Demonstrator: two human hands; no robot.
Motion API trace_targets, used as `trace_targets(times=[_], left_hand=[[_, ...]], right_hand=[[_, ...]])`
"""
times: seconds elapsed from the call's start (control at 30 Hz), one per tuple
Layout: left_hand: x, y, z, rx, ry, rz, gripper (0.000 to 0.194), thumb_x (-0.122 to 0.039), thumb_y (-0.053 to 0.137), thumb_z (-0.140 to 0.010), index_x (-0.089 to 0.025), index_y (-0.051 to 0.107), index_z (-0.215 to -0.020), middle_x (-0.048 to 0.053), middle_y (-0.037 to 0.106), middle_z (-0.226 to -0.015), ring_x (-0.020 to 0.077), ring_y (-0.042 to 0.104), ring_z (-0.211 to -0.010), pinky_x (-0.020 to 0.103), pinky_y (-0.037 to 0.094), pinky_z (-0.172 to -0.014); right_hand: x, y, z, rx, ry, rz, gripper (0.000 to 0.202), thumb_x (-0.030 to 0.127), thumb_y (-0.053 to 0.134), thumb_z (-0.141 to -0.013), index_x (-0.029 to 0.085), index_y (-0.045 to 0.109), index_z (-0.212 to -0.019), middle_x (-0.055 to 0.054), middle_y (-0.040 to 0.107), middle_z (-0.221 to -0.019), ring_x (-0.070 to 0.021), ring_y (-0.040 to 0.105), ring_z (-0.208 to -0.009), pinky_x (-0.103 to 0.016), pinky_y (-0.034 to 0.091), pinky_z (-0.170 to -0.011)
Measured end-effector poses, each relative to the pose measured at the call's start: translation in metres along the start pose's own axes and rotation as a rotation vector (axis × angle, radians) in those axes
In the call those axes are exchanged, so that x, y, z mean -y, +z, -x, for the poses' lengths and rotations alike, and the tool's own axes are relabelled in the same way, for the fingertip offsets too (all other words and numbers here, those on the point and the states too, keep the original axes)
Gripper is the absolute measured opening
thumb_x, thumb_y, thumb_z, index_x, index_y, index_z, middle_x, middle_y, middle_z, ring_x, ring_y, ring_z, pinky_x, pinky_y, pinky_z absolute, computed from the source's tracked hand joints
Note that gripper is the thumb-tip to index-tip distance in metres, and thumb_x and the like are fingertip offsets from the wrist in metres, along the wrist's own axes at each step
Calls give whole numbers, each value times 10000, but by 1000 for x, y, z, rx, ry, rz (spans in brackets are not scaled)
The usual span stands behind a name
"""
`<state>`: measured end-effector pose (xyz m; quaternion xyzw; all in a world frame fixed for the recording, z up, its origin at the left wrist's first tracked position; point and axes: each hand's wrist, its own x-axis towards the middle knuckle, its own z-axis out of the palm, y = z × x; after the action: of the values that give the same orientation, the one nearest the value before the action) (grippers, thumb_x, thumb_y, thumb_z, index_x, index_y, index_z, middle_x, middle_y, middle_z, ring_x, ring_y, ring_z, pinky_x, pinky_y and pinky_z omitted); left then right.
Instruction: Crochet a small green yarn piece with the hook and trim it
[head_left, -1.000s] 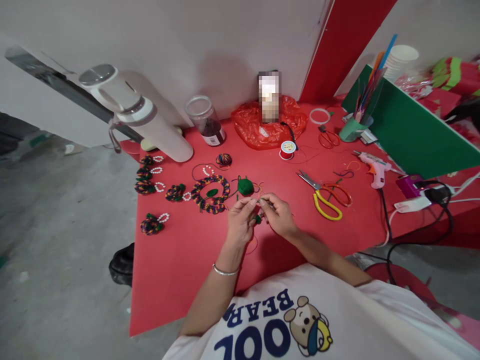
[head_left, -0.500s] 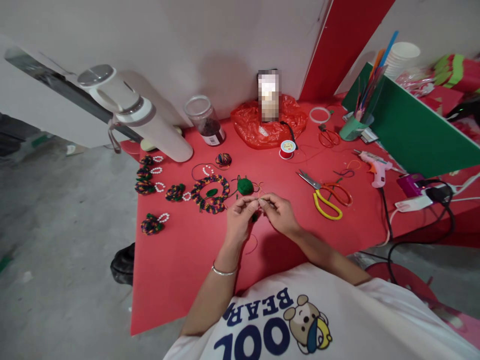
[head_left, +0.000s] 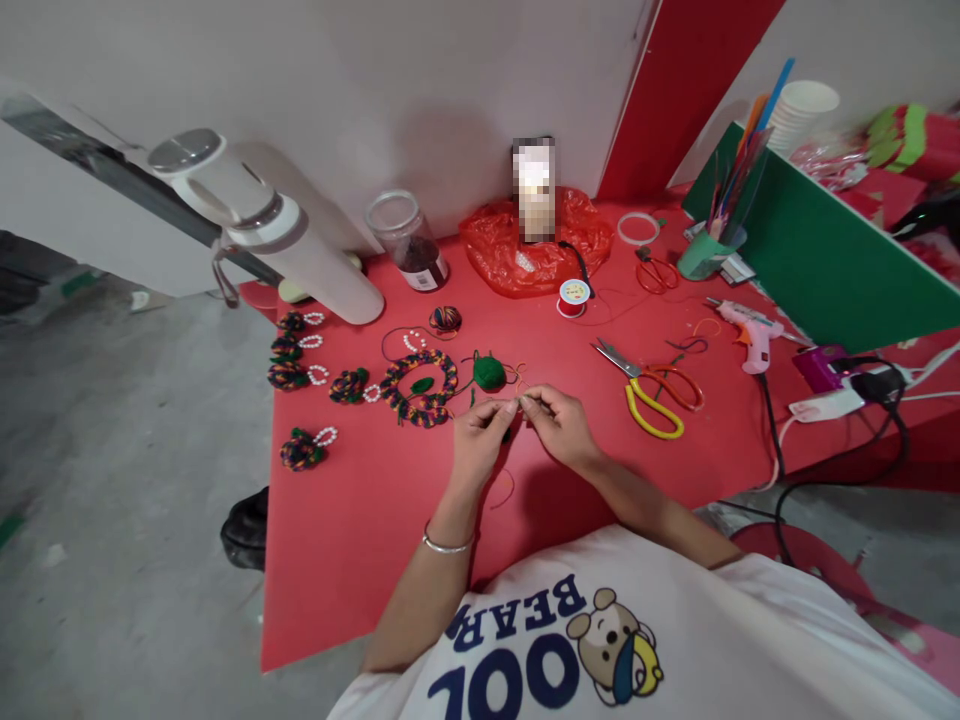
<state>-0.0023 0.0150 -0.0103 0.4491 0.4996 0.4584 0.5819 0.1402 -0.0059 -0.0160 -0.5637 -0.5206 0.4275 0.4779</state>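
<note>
My left hand (head_left: 480,437) and my right hand (head_left: 559,425) meet over the red table, fingertips nearly touching. Both are pinched closed on a thin thread, which is hard to make out between them. A small dark piece shows partly below the fingers. Just beyond my left hand lies a green yarn ball (head_left: 490,373). To its left is a braided multicolour ring (head_left: 389,386) with a small green leaf shape (head_left: 422,385) inside. A loose curl of thread (head_left: 511,489) rests on the table below my hands.
Scissors with yellow and red handles (head_left: 656,410) lie right of my hands, with a pink glue gun (head_left: 756,338) beyond. A red thread spool (head_left: 571,306), red bag (head_left: 487,250), jar (head_left: 420,262) and white flask (head_left: 322,262) stand behind. Several beaded yarn pieces (head_left: 288,376) line the left edge.
The view has shifted very slightly. My hands keep nearly the same pinched pose, with only slight finger movement.
</note>
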Motion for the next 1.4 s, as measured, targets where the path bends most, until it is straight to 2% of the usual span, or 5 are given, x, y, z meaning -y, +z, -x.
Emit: trace_targets(times=[0.47, 0.77, 0.93, 1.13, 1.4], left_hand=[[-2, 7, 2, -35, -280, 291, 371, -420, 934, -537, -140, 751, -696, 4, 632, -507, 53, 404, -336, 203, 315, -354], [-6, 8, 4, -36, -291, 375, 362, -437, 888, -597, -143, 718, -721, -119, 312, -392, 23, 211, -336, 156, 157, -340], [-4, 7, 2, -39, -320, 398, 457, -574, 820, -664, -135, 707, -722, -124, 271, -395, 22, 170, -333, 159, 109, -340], [2, 10, 3, -11, -202, 285, 337, -401, 896, -596, -137, 724, -714, -17, 600, -527, 66, 462, -427, 198, 364, -438], [9, 11, 3, -16, -160, 336, 254, -356, 847, -649, -148, 749, -758, 3, 658, -599, 96, 541, -480, 222, 423, -460]], right_hand=[[0, 2, 3, -33, -11, -117, 276, 435, 573, -936, 196, 695, -872, -11, 646, -699, -132, 593, -611, -247, 517, -597], [-1, 3, 2, -27, 11, -194, 281, 453, 611, -923, 186, 692, -884, -11, 656, -705, -124, 611, -625, -229, 529, -600], [1, 1, 1, -40, -12, -159, 271, 443, 612, -923, 191, 686, -856, 2, 639, -664, -116, 590, -583, -227, 526, -580], [3, -1, 0, -53, -33, -111, 277, 438, 606, -923, 186, 695, -846, -15, 671, -692, -121, 593, -599, -226, 511, -575], [2, -4, -1, -29, -49, -70, 247, 396, 587, -932, 189, 695, -853, -7, 652, -669, -123, 595, -578, -228, 482, -551]])
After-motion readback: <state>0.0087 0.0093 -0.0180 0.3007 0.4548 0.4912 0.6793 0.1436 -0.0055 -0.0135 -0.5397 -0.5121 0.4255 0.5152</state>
